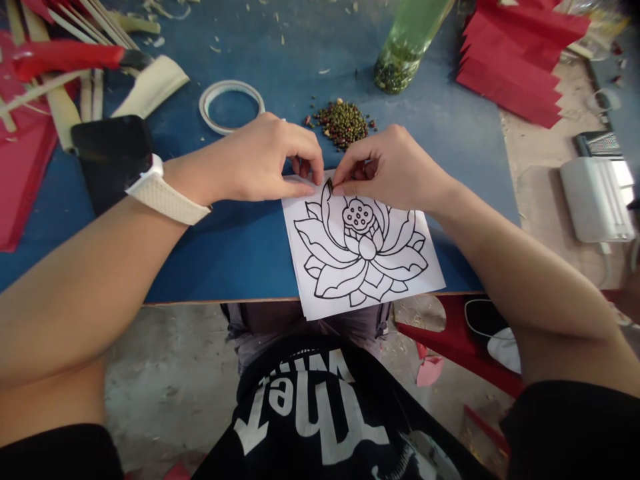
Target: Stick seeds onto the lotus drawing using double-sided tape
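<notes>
A white paper sheet (330, 293) with a black outline drawing of a lotus lies on the blue table, its near edge overhanging. My left hand (280, 160) rests at the sheet's upper left, thumb and forefinger apart, holding nothing visible. At the tip of a tall petal, my right hand (387, 167) pinches thumb and forefinger together; anything between them is too small to make out. A small dark patch (329, 184) shows on that petal tip beside the right fingertips. Just beyond both hands sits a pile of green and reddish beans (345, 124).
Beyond my left hand lies a roll of tape (204, 107). A black phone-like slab (113, 150), a red-handled tool (70, 57) and pale strips are at left. A green bottle (407, 47) and red paper (515, 67) stand farther back. A white charger (595, 200) is at right.
</notes>
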`<state>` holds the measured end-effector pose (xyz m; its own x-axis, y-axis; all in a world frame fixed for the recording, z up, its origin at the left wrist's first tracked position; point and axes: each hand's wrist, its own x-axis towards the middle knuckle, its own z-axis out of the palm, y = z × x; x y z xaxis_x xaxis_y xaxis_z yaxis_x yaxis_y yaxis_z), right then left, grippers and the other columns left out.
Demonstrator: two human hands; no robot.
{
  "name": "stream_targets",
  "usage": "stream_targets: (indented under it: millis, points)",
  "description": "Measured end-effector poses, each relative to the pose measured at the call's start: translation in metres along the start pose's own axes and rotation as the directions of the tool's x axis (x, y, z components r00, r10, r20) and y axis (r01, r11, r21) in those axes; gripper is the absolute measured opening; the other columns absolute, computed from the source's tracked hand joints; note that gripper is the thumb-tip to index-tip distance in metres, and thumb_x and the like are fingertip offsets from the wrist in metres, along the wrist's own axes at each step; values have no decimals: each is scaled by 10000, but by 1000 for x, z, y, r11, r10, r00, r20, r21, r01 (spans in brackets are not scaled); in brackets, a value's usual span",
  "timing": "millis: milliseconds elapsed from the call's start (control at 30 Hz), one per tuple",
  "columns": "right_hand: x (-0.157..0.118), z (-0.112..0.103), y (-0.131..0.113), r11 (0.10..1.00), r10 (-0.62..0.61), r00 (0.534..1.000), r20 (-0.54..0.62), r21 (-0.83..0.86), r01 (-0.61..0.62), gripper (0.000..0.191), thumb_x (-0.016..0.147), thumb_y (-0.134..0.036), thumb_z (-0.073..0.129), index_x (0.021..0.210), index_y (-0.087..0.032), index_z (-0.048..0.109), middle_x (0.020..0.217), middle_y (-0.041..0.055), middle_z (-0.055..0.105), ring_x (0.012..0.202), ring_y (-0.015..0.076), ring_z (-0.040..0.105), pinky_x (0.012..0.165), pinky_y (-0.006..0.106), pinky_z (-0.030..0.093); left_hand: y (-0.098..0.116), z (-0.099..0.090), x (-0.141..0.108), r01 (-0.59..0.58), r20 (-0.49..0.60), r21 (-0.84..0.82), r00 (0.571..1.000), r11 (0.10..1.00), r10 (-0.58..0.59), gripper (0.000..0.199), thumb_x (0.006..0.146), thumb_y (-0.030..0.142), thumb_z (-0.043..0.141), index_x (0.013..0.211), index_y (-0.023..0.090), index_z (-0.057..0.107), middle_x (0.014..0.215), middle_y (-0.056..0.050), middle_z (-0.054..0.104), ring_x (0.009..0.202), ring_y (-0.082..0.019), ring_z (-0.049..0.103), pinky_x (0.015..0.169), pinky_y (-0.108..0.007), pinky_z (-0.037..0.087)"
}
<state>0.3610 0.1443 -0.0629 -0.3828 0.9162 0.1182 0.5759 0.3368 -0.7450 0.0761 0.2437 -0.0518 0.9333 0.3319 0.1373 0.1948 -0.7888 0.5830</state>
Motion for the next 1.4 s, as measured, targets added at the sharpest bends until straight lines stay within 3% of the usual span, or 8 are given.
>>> stream_targets:
  millis: [200,400,633,867,1133,1267,1400]
  points:
    - [-2,5,-6,998,38,999,-22,-41,-39,115,965,-199,962,926,-307,961,880,13,877,778,235,724,816,433,628,1,0,0,-9,1,-26,1000,1000,9,265,1093,613,856,990,382,936,1198,5,979,1004,-267,852,1058,-456,723]
    - [0,-3,1,1000,-4,1000,30,0,4,61,1020,-300,936,971,-330,955,956,41,922,858,288,792,847,480,673,1,0,1,-15,4,-25,1000,1000,15,238,1067,570,834,974,381,943,1188,-5,974,992,-268,855,1023,-465,724]
    - [-2,-3,2,1000,-22,999,28,-5,23,110,1007,-446,971,974,-341,968,934,45,917,826,278,757,722,455,640,2,0,1,-6,4,-15,1000,1000,6,290,1092,615,832,989,372,955,1204,-7,985,1002,-267,859,1021,-448,717]
    - [-3,4,-3,999,23,999,-23,-39,-24,82,965,-249,949,933,-322,969,883,37,891,794,266,751,755,454,637,2,0,1,9,13,1,1000,1000,-9,245,1089,569,851,993,368,953,1214,-7,974,1012,-270,864,1045,-453,713]
    - [-1,5,-6,1000,-13,999,-35,-17,12,105,920,-204,917,887,-299,946,848,33,888,751,242,732,782,453,612,-1,2,2,-17,17,29,1000,999,16,180,1076,512,833,1081,409,980,1224,21,983,1001,-254,870,1038,-450,712]
    - [3,-1,5,997,-5,1000,-1,78,5,67,942,-330,1009,907,-321,952,877,47,896,770,265,728,764,466,624,-4,4,-1,-36,-8,44,999,998,36,248,1119,536,824,1213,432,1029,1314,7,989,1035,-287,895,1038,-475,725]
    - [7,-3,16,969,74,995,-69,242,-55,333,956,-608,1123,904,-352,916,927,46,875,822,287,747,809,497,663,-11,9,-5,-119,-14,43,993,992,120,344,1206,584,741,1341,471,1036,1490,2,970,1267,-343,937,1172,-510,744]
